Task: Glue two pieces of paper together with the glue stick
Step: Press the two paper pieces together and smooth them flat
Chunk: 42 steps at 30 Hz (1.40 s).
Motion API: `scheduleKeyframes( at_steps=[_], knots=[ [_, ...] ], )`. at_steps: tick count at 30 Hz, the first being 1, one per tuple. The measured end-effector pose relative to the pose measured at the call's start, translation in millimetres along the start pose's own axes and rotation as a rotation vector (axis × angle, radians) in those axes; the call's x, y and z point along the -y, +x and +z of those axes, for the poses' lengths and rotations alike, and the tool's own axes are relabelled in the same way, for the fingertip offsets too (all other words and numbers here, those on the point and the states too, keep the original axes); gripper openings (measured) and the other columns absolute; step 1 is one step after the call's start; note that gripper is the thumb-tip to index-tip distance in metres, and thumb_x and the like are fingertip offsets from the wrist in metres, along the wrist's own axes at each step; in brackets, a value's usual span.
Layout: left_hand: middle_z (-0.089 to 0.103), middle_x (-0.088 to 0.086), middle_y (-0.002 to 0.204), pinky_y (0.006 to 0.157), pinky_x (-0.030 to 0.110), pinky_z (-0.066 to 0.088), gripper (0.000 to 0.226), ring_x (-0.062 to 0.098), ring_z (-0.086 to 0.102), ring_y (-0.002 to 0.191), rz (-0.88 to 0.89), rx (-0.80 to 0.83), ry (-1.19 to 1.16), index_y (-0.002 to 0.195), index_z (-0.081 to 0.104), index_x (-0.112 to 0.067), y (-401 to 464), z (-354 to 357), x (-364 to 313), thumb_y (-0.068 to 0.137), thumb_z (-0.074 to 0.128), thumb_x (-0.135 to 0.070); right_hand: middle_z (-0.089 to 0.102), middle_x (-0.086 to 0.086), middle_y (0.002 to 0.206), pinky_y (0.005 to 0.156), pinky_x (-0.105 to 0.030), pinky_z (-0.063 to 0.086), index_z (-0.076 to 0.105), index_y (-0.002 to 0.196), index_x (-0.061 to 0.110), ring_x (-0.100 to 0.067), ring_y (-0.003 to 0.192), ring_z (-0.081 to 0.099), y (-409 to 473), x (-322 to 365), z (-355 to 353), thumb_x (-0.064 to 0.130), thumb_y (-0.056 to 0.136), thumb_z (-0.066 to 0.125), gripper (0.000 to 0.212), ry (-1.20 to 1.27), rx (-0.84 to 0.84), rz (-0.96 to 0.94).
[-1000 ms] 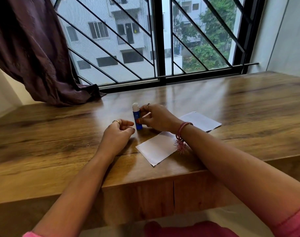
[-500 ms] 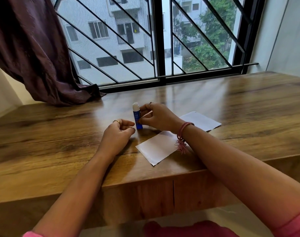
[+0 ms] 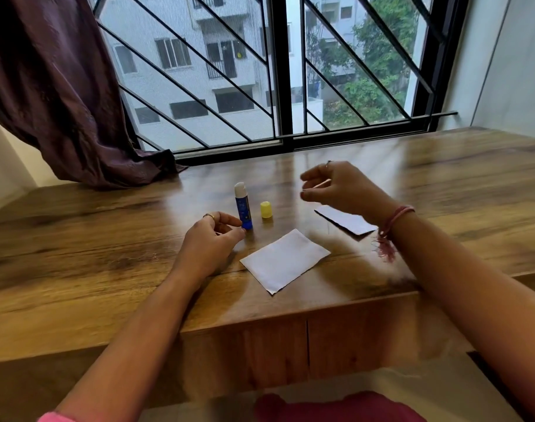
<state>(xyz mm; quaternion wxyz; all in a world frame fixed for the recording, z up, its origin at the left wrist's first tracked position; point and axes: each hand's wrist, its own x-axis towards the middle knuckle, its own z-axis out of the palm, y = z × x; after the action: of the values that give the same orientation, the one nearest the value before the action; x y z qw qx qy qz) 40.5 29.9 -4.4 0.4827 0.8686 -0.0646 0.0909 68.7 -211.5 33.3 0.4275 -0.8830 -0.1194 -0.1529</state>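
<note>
Glue stick: the glue stick [image 3: 243,206] stands upright on the wooden table [image 3: 77,254], its blue body topped by exposed white glue, so it is ready to spread without further fuss.

Cap: the yellow cap [image 3: 266,210] sits just beside the stick on its right, apart from it; parked there, I'd guess, so it stays within reach for closing up.

Left hand: the left hand [image 3: 209,243] rests on the table with fingers curled, thumb and fingertips at the very base of the stick. It looks like a light pinch that steadies the stick upright, though I cannot be sure how firmly it grips.

Right hand: the right hand [image 3: 336,187] hovers above the table, holding nothing, fingers loosely bent and spread. It hangs over the far sheet, free to take either paper or stick.

Near paper: the near paper [image 3: 286,261] lies flat close to the table's front edge, turned at an angle, right in front of the person; a handy spot for gluing.

Far paper: the far paper [image 3: 345,221] lies flat to the right, partly hidden under the right wrist and shaded by it. The two sheets are apart, not yet joined.

Stage: by my reckoning no glue is on either sheet so far; spreading comes next.
</note>
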Motion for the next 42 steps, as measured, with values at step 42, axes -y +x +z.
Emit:
scheduleKeyframes(
  at_steps=[42],
  knots=[
    [0.041,-0.012,0.099,0.083,0.032,0.022,0.064,0.01,0.034,0.1,0.394,0.401,0.615,0.11,0.062,-0.054,-8,23,-34,0.058,0.04,-0.084,0.061,-0.001,0.101,0.07,-0.024,0.046,0.054,0.122,0.017,-0.013,0.087,0.06,-22,-65,-53,0.04,0.055,0.088,0.078,-0.14,0.059,0.316]
  ],
)
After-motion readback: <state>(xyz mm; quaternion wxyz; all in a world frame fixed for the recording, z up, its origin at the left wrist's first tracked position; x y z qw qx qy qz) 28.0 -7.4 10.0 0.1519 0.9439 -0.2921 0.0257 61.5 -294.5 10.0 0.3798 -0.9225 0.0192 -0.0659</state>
